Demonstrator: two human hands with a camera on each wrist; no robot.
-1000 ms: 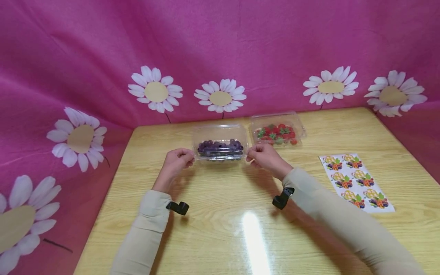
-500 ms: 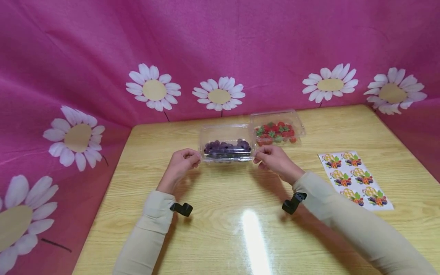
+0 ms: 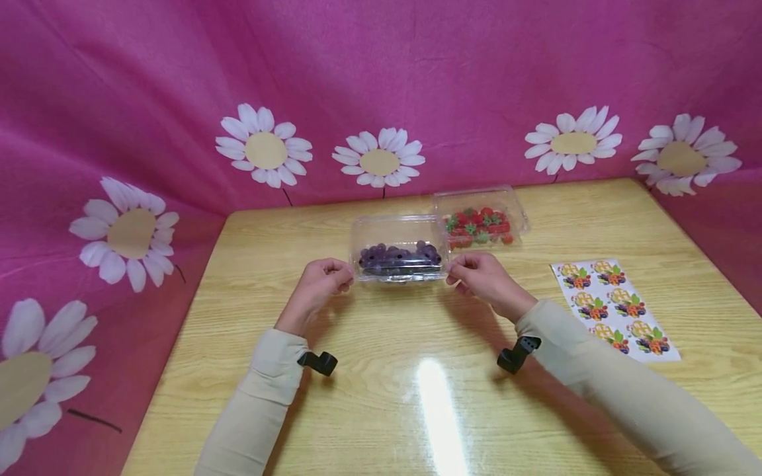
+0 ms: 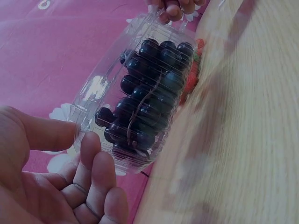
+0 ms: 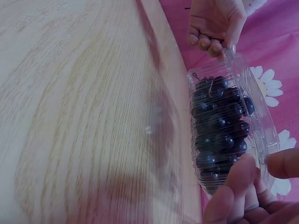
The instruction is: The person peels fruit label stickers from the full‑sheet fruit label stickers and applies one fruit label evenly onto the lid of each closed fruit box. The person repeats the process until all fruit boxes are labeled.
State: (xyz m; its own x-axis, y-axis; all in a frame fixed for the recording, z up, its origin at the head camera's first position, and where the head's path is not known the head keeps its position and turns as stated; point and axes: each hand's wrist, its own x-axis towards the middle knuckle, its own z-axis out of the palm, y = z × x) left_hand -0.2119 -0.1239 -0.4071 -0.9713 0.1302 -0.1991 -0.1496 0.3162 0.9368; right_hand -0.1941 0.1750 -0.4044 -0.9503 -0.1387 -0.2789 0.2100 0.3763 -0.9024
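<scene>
Grape clamshell: I see it raised off the worktop, between both hands.
Left hand: pinches its left end.
Right hand: pinches its right end.
Strawberry clamshell: just behind, rightward, near the rear edge.
Sticker sheet: nearer the right edge.
Room: broad worktop on my near side.

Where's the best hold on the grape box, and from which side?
The grape box is likely best pinched by its rim at both short ends, left hand from the left, right hand from the right: the box is long, and the thin rim fits between thumb and fingers.
</scene>
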